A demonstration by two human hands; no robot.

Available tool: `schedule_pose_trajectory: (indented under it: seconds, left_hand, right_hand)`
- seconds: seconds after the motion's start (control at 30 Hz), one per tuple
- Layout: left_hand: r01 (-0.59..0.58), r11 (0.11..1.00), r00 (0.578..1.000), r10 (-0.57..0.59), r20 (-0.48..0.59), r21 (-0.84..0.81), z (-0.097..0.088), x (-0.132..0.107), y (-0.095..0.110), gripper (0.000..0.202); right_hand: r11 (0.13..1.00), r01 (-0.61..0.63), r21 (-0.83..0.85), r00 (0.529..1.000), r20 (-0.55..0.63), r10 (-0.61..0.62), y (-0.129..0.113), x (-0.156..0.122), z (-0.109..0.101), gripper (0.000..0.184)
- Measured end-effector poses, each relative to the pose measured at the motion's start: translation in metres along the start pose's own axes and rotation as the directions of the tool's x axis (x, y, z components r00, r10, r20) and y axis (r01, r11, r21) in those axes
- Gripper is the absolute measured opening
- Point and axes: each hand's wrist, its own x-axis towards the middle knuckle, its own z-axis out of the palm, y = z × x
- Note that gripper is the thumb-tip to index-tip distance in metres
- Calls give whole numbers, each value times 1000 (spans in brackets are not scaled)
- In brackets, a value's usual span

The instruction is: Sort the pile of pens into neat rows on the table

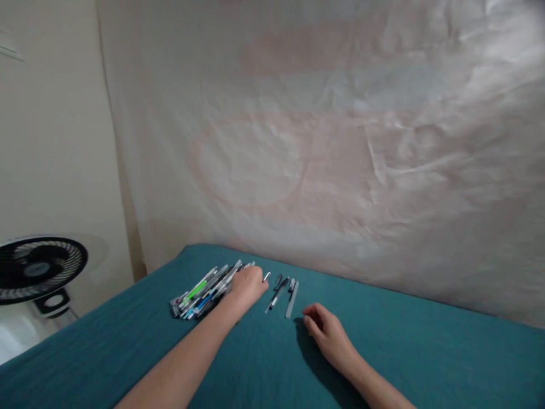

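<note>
Left hand (249, 285): gripping pen (267, 276) | right hand (325, 330): half-curled, empty | pens (197, 289): beside left hand | likely light, stiff, slick; pinch mid-barrel

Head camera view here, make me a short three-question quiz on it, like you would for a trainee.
1. Which is closer to the heap of slim clear, green and blue pens? A: the bare left hand. B: the bare right hand.
2. True or false: the round black fan is left of the teal cloth.
3. Fill in: the wrinkled pale sheet behind the cloth bears faint ____ shapes.

Key: 1 A; 2 true; 3 pink.
</note>
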Motion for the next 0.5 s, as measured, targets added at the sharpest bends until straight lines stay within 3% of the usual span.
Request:
schedule_pose_trajectory:
  seconds: [0.1, 0.17, 0.23, 0.33, 0.5]
  left_hand:
    - [-148, 974, 989, 146, -28, -169, -1, -13, 21, 32]
    - [-257, 887, 962, 273, -14, -384, 3, -24, 37, 32]
    - [-267, 761, 922, 381, 73, -592, 9, -35, 52, 33]
    - [-124, 550, 854, 484, 194, -826, 19, -48, 67, 33]
    - [349, 153, 780, 499, 377, -925, 33, -61, 84, 32]
  right_hand:
    - [984, -62, 164, 998, -10, 65, -1, 1, -3, 28]
    - [956, -80, 281, 996, -24, 91, -3, 1, -7, 33]
    - [920, -83, 384, 993, -43, 108, -5, 0, -11, 36]
    - [866, -95, 490, 988, -56, 140, -4, 0, -16, 37]
    - [798, -136, 587, 974, -69, 216, 2, 3, -18, 38]
